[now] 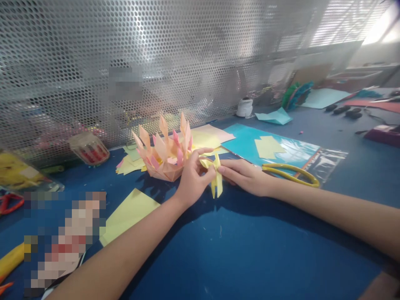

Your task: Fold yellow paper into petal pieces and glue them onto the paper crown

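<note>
1. Head camera: mounted on the person's head, facing forward and down.
2. Range: close; left hand [194, 180] and right hand [250, 177] occupy the frame centre.
3. Coverage: blue table [250, 250] across the lower frame; perforated panel [187, 50] across the upper left, met obliquely, receding toward the upper right.

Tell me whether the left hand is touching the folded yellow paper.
Touching. The head view shows the left hand holding the folded yellow paper, its thumb tip against it with no visible gap.
</note>
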The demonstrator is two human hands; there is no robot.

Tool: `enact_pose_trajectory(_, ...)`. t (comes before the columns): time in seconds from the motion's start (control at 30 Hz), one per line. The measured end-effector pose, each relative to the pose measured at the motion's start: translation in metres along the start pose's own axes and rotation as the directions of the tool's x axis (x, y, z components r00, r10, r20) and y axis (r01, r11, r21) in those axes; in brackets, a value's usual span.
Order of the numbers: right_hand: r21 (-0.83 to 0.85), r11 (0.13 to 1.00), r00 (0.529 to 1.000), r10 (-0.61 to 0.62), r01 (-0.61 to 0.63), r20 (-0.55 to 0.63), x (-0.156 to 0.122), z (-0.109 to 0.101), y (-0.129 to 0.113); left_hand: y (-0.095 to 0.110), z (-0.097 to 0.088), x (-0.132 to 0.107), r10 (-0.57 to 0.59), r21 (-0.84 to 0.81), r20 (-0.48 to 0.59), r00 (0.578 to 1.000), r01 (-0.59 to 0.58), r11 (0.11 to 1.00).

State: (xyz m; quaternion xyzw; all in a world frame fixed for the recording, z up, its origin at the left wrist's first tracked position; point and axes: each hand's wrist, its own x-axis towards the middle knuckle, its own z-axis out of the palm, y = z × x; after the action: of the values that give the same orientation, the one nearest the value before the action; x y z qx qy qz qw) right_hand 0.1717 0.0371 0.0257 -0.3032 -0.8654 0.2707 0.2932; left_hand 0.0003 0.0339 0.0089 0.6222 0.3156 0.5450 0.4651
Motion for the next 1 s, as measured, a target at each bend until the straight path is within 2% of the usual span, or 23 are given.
enact_pose_trajectory(0.23,0.105,0.994,0.999,-0.027,0.022,0.046,-0.001,-0.001,0.002,0.002,0.001,-0.005,0.093,0.083,0.031,0.995,-0.096,0.992)
enact_pose_trajectory(0.4,0.138,0.990,0.999,0.001,-0.006,0.036,-0.001,-0.003,0.002,0.006,0.003,-0.006,0.101,0.064,0.014,0.995,-0.102,0.993)
enact_pose_trajectory(0.63,0.128,0.992,0.999,-0.012,0.007,0.043,-0.001,-0.003,0.006,0.007,0.001,-0.005,-0.009,-0.065,0.035,0.999,0.011,0.998)
enact_pose_trajectory(0.87,0.130,0.991,0.995,-0.023,0.011,0.094,-0.002,-0.003,0.011,0.001,-0.008,0.000,-0.128,-0.124,0.200,0.971,0.155,0.980)
enact_pose_trajectory(1.0,0.149,0.989,0.990,-0.020,-0.001,0.137,-0.003,-0.003,0.014,-0.001,-0.011,0.001,-0.156,-0.111,0.241,0.958,0.187,0.976)
